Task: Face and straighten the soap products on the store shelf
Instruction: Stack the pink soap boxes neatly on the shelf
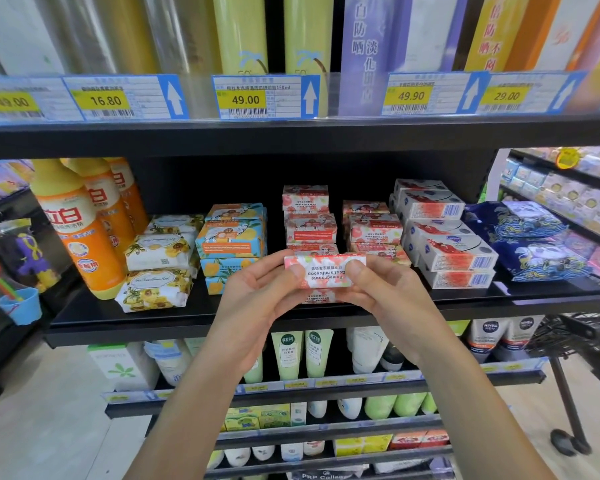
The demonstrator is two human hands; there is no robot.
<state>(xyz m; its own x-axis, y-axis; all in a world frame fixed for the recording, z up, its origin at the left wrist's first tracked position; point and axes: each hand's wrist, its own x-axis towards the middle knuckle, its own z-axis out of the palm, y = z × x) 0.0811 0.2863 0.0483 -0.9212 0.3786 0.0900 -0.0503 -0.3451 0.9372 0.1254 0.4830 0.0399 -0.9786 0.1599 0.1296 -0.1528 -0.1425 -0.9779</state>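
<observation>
Both hands, left hand (257,292) and right hand (385,292), pinch one pomegranate soap box (324,271) by its ends.

I have a thumb on the front face at each end and the fingers curled behind. The box hangs just in front of the middle shelf (222,323), above another pink box (321,298) lying at the shelf edge and before the pink stack (310,226). Its print reads upside down, so I judge it needs turning before it goes back. Rotating it on fingertips alone could let it slip. A careless set-down could nudge that uneven stack or the neighbouring pile (374,233) just beside it and spoil the row.
</observation>
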